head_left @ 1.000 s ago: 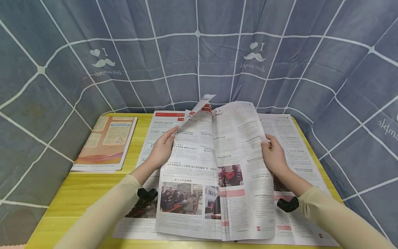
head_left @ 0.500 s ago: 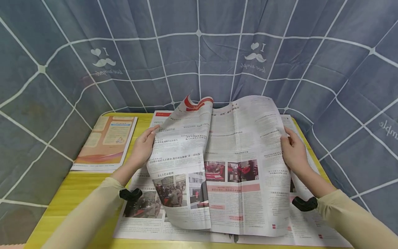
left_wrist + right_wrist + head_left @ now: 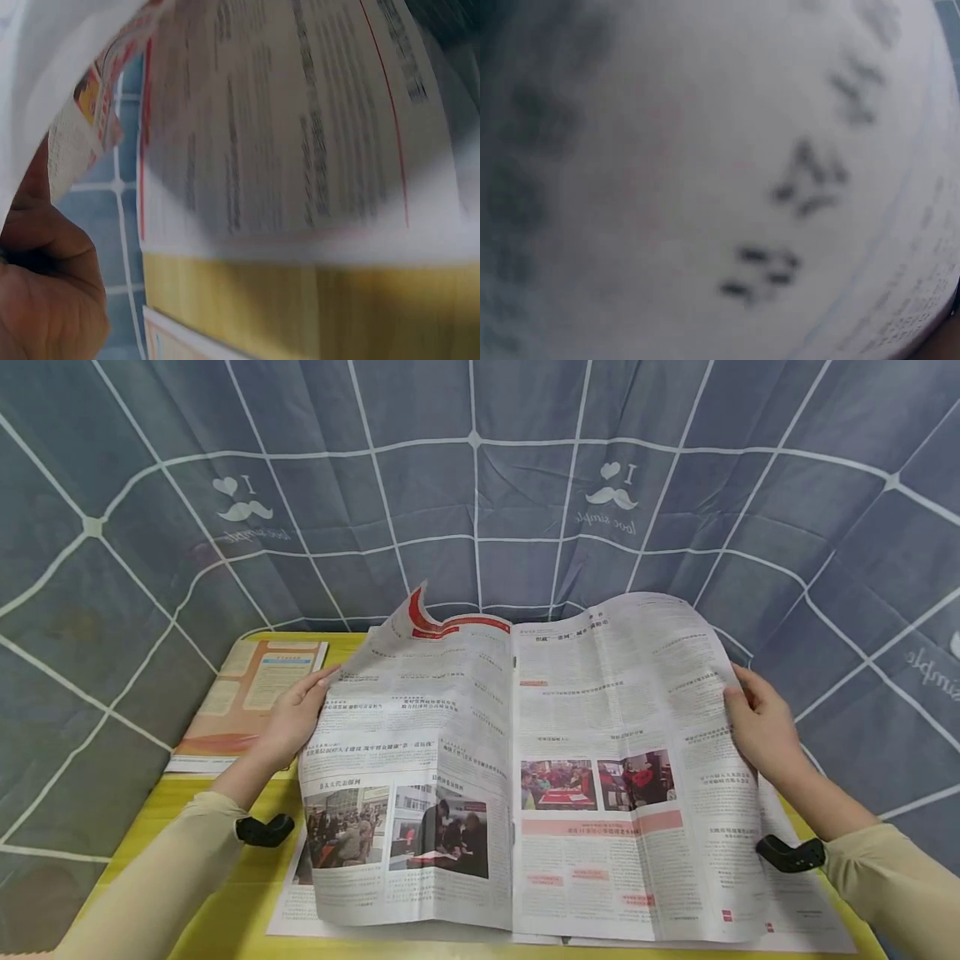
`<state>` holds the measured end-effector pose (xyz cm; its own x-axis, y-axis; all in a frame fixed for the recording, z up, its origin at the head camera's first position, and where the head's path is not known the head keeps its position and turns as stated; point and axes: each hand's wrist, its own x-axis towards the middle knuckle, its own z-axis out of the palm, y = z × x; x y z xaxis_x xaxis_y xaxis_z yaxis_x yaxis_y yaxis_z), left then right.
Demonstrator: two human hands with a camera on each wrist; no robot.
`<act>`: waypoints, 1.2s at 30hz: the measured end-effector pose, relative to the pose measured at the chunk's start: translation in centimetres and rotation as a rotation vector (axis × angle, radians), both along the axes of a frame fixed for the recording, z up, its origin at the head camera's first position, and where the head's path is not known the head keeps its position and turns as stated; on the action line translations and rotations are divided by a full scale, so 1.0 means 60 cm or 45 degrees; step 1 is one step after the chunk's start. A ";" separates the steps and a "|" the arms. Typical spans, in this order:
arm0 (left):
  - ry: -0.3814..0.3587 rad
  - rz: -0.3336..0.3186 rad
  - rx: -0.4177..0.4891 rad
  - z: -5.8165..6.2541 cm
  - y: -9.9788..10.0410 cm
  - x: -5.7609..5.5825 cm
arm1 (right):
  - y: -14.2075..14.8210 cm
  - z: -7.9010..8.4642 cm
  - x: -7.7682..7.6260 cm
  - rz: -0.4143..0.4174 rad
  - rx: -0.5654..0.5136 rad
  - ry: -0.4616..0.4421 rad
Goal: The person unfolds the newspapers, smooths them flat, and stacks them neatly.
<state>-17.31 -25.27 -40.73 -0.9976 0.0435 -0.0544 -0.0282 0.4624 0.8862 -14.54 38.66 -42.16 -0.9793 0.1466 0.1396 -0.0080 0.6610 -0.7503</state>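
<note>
A newspaper (image 3: 480,727) is spread wide and lifted between both hands, with photos and red headings on its pages. My left hand (image 3: 296,714) pinches its left edge; in the left wrist view the hand (image 3: 52,292) shows bent fingers at the sheet. At the opposite edge my right hand (image 3: 768,718) grips the paper, thumb on the near face and the other fingers mostly hidden behind. The top left corner of the sheet curls up. Blurred print of the newspaper (image 3: 705,165) fills the right wrist view.
Beneath the held sheet lies another newspaper (image 3: 810,914) on the yellow table (image 3: 217,868). An orange and tan booklet (image 3: 251,702) lies at the back left. A grey-blue curtain (image 3: 420,502) with white lines encloses the back and sides.
My hands have moved apart, left hand leftward and right hand rightward. The folded, overlapping pages of the newspaper have spread out into a full double page.
</note>
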 end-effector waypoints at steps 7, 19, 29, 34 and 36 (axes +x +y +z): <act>-0.033 -0.051 -0.006 -0.019 -0.034 -0.002 | 0.025 -0.002 0.003 0.003 0.033 -0.017; -0.095 -0.085 -0.071 -0.057 -0.033 -0.003 | 0.043 -0.034 -0.004 0.008 0.141 -0.144; -0.127 -0.091 -0.070 -0.065 -0.030 -0.002 | 0.064 -0.066 -0.017 0.037 0.175 -0.154; -0.137 -0.091 -0.102 -0.062 -0.025 -0.001 | 0.076 -0.085 -0.024 0.072 0.211 -0.186; -0.140 -0.080 -0.123 -0.060 -0.023 0.001 | 0.079 -0.093 -0.027 0.087 0.212 -0.205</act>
<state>-17.26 -26.67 -44.33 -0.9808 0.0948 -0.1702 -0.0911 0.5489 0.8309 -16.14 43.42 -47.71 -0.9977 0.0671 -0.0026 0.0539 0.7779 -0.6261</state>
